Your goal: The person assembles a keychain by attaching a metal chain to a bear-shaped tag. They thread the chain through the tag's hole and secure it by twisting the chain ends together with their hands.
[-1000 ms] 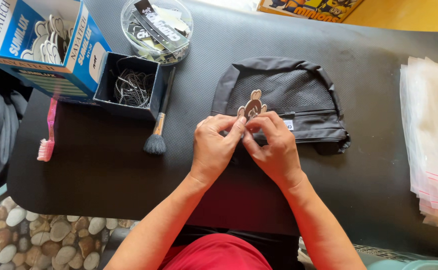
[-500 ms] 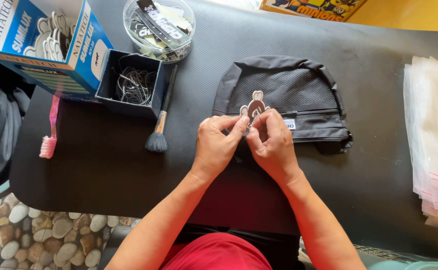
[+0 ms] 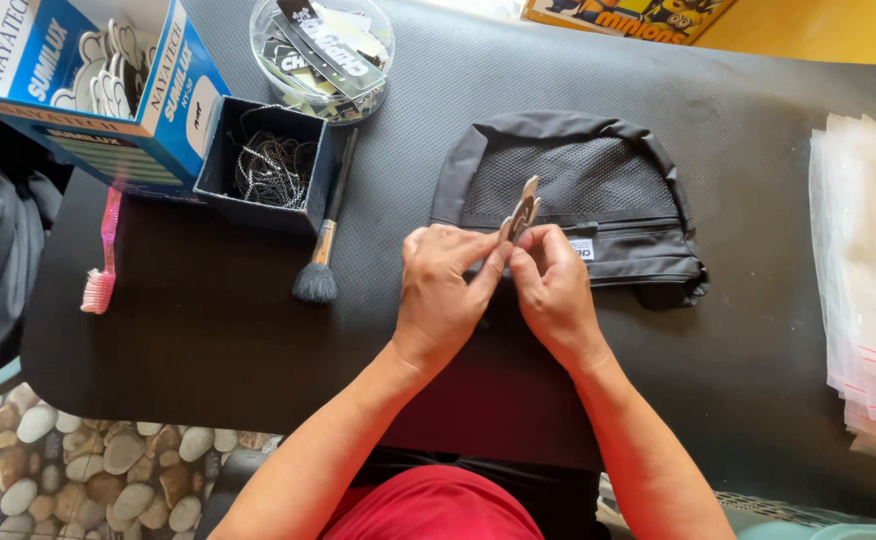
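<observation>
My left hand (image 3: 446, 290) and my right hand (image 3: 555, 288) meet over the near edge of a black pouch (image 3: 568, 195) with a mesh front and a zip. Between the fingertips of both hands I pinch a small flat brown charm (image 3: 522, 211), now turned almost edge-on and standing up over the pouch. The pouch lies flat on the black mat (image 3: 208, 330).
A brush with a dark head (image 3: 320, 262) lies left of my hands. Behind it stand a small black box of thin chains (image 3: 270, 165), a blue carton of cut-out charms (image 3: 98, 80) and a clear round tub of tags (image 3: 323, 50). A pink toothbrush (image 3: 103, 255) lies far left, clear bags (image 3: 873, 280) at right.
The charm has turned from face-on to nearly edge-on between my fingers. Both hands stay at the pouch's near edge.
</observation>
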